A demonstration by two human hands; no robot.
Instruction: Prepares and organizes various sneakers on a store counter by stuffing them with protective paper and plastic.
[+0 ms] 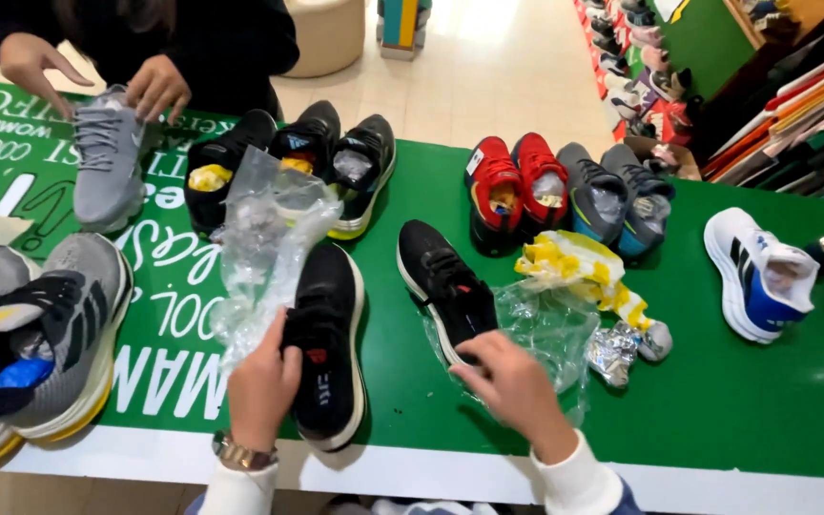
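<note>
My left hand (261,386) grips the side of a black sneaker (329,334) lying on the green table (717,401), with a clear plastic bag (264,238) bunched against it. My right hand (509,383) rests on the heel of a second black sneaker (445,286), which lies on another clear bag (550,329). Crumpled yellow and white paper (584,272) sits just right of that shoe.
Another person's hands (150,86) hold a grey sneaker (107,167) at the far left. Pairs of black (307,153), red (517,186) and grey (617,200) shoes line the back. A white shoe (755,272) is at right, grey shoes (50,334) at left.
</note>
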